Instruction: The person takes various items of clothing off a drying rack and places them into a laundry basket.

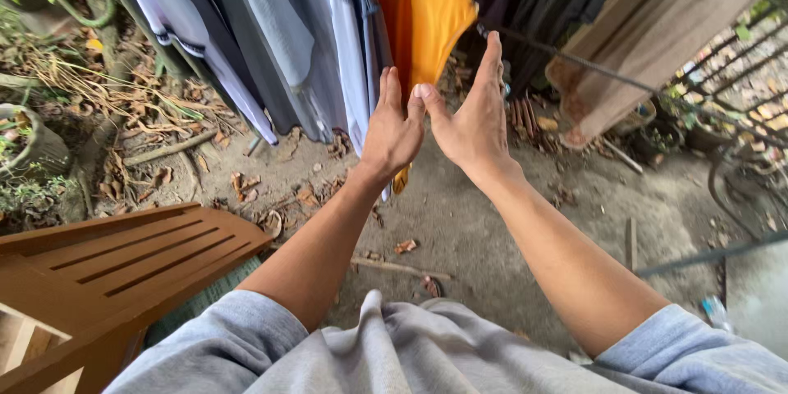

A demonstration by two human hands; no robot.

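Observation:
Both my arms reach forward toward clothes hanging on a line. My left hand (391,127) is raised with fingers straight, its fingertips just under the hem of an orange garment (420,12). My right hand (474,119) is open beside it, thumb touching the left hand's fingers, fingertips near the orange cloth's lower right corner. Neither hand grips anything. Grey and lavender garments (271,33) hang to the left of the orange one, dark ones (542,0) to its right. A grey cloth (410,353) lies bunched across my lap or forearms at the bottom.
A brown slatted wooden chair or bench (123,267) stands at the lower left. The ground is bare dirt (476,230) with dry leaves and sticks. A thin wire (607,74) runs to the right past a tan plank (648,33). Plants grow at the left.

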